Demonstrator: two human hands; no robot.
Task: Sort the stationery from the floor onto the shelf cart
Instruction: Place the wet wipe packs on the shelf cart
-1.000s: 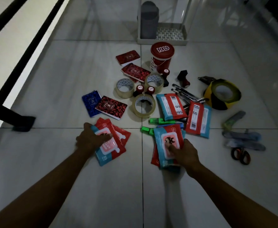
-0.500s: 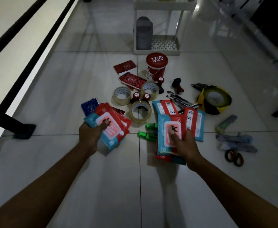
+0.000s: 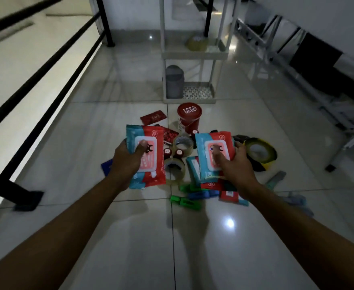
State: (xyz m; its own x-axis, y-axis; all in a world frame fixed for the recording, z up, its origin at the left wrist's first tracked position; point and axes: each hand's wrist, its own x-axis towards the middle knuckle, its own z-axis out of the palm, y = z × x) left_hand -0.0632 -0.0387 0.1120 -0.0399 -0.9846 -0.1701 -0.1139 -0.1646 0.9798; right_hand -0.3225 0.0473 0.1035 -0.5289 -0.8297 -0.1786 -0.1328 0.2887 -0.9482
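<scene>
A red-and-teal soft wipes packet (image 3: 148, 156) is gripped by the left hand (image 3: 128, 162), thumb on its flap, and a matching second wipes packet (image 3: 215, 155) is clamped likewise in the right hand (image 3: 236, 166); both are held above the tiled floor (image 3: 130, 237). The white tiered shelf cart (image 3: 193, 53) stands beyond: a tape roll (image 3: 197, 43) is seen on its middle tier, a grey lidded canister (image 3: 174, 82) on its bottom tray. A red lidded bucket (image 3: 189, 118) stands before it. Compared with one second earlier, both packets have been lifted off the floor.
</scene>
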